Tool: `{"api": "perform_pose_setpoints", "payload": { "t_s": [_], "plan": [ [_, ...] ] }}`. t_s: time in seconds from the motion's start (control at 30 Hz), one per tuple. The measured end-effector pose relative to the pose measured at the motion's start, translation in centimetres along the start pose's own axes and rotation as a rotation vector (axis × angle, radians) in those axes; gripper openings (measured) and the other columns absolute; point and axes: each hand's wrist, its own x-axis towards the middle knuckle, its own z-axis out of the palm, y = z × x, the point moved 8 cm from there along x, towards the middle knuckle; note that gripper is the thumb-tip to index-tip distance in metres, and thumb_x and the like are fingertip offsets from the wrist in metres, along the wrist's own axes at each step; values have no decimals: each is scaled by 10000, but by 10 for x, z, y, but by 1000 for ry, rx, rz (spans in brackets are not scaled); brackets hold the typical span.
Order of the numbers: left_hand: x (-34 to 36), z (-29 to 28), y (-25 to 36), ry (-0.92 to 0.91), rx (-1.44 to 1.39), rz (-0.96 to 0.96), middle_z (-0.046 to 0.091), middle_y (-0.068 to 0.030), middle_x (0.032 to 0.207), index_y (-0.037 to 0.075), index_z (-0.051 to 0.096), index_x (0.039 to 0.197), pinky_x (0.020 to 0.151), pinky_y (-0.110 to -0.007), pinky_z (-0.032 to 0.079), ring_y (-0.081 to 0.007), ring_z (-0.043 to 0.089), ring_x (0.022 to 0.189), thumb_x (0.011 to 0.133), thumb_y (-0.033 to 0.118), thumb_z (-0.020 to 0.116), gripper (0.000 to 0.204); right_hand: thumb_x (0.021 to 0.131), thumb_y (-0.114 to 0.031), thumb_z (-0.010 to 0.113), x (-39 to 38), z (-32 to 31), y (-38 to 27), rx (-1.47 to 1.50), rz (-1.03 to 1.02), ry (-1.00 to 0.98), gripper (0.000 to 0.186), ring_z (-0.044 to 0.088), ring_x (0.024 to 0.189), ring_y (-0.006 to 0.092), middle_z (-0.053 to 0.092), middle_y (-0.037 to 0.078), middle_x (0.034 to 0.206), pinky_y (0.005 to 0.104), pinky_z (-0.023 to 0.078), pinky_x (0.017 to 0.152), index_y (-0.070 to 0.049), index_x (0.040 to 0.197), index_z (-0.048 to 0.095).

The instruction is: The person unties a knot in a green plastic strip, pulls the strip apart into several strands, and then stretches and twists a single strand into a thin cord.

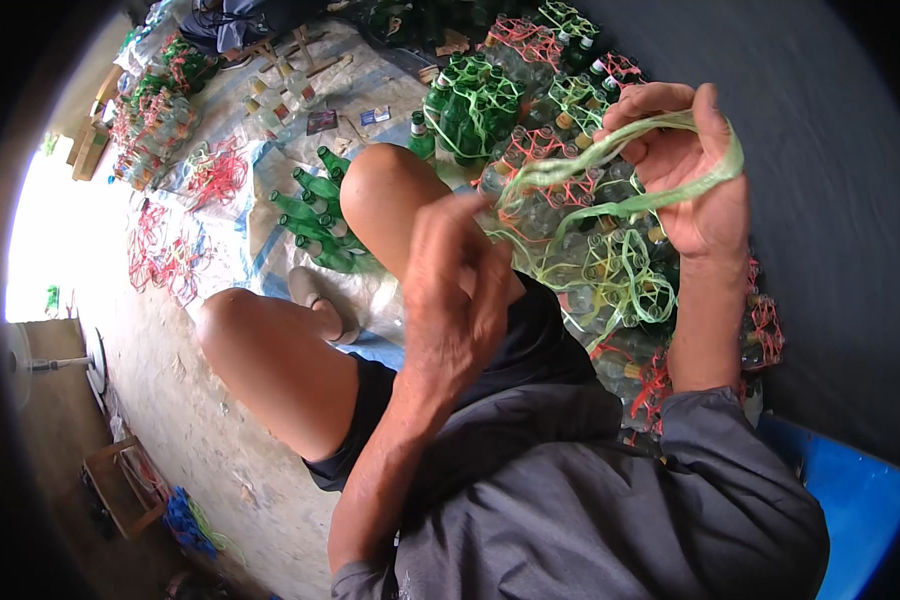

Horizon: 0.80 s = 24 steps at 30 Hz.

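Raised at the right, my right hand [685,170] has a light green plastic twine [620,205] looped round its thumb and held across its curled fingers. The palm faces me. From this loop the strands run left and sag over tied glass bottles. My left hand [455,285], over my lap, is smeared by motion. Its fingers are bent, with the fingertips beside the left end of the twine. Whether they grip it cannot be made out. Below the strands, clear glass bottles [580,250] are bundled, with green and red twine netted over their necks.
Loose green bottles [315,215] stand beside my knee on a striped sheet [360,75]. A bundle of green bottles [475,105] stands farther off. Red twine [220,172] lies in heaps at the left. A blue panel [850,500] is at the lower right, a fan [95,360] at the left.
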Motion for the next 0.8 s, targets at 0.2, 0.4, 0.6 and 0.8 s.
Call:
{"api": "perform_pose_setpoints", "payload": {
  "t_s": [0.2,0.4,0.6,0.8],
  "plan": [
    [22,11,-11,-62,99,160,652,-190,1076,-2,601,1177,838,-433,511,-364,639,973,845,28,706,350,1089,-432,315,-6,65,-15,192,10,-269,569,593,961,314,573,146,1029,441,560,890,37,1096,638],
    [-5,30,-23,-335,-179,-104,653,-93,872,-21,635,1117,742,-302,505,-150,614,801,1034,171,528,235,1094,-442,269,-13,35,-23,265,-36,-124,619,678,938,306,667,193,1016,451,581,863,66,1099,623],
    [-27,40,-19,-470,-430,-301,646,-114,940,-23,653,1102,731,-322,499,-193,609,832,995,221,609,270,1100,-381,314,-19,-4,-26,276,-52,112,532,655,924,282,642,159,1002,433,590,838,41,1040,634],
    [-10,41,-16,-239,-185,-82,570,-104,1093,6,567,1259,835,-297,475,-183,571,928,881,190,761,463,1094,-419,305,-28,11,-14,207,0,84,570,679,894,292,652,171,971,425,581,833,50,1026,621]
  ]
}}
